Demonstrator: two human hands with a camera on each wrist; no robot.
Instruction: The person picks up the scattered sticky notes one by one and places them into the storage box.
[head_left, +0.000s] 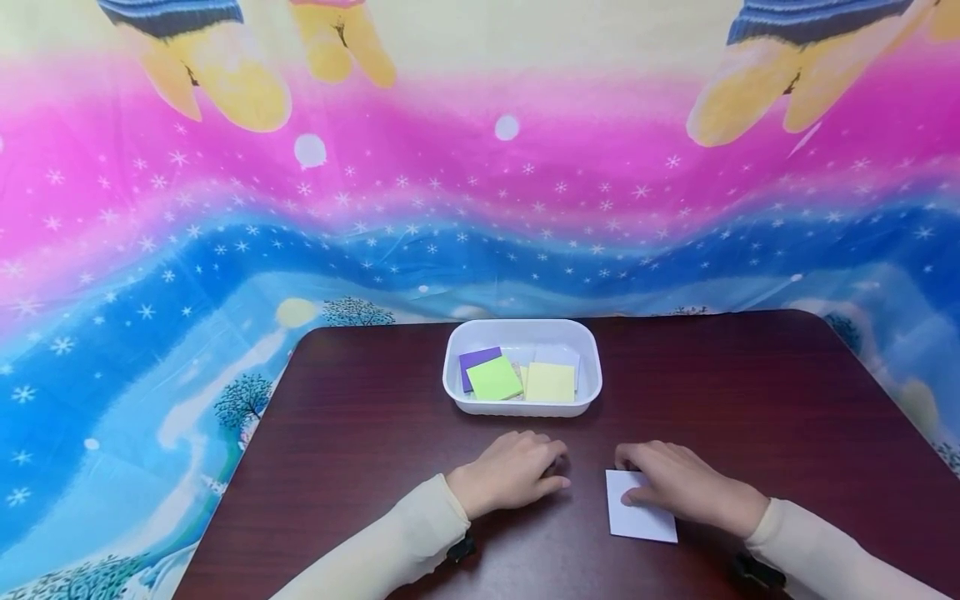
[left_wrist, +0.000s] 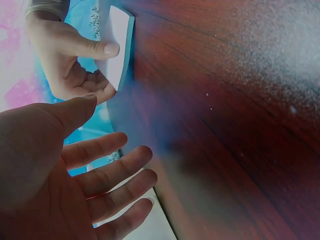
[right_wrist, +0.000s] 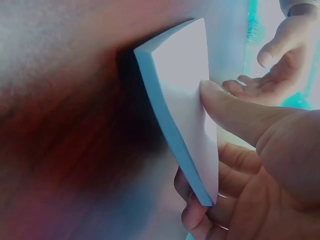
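Note:
A square pad of white sticky notes (head_left: 639, 518) is in my right hand (head_left: 693, 487), low over the front right of the table. In the right wrist view the thumb lies on the pad's white face (right_wrist: 182, 75), and the fingers curl behind it; its edge looks light blue. My left hand (head_left: 513, 471) holds nothing. It hovers over the table to the left of the pad, its fingers spread and loosely bent in the left wrist view.
A white plastic tub (head_left: 522, 409) stands at the table's back middle. Inside lie a purple pad (head_left: 480, 358), a green pad (head_left: 495, 379), a pale yellow pad (head_left: 551, 383) and a whitish pad. Behind the dark wooden table (head_left: 360, 400) hangs a colourful printed cloth (head_left: 480, 183).

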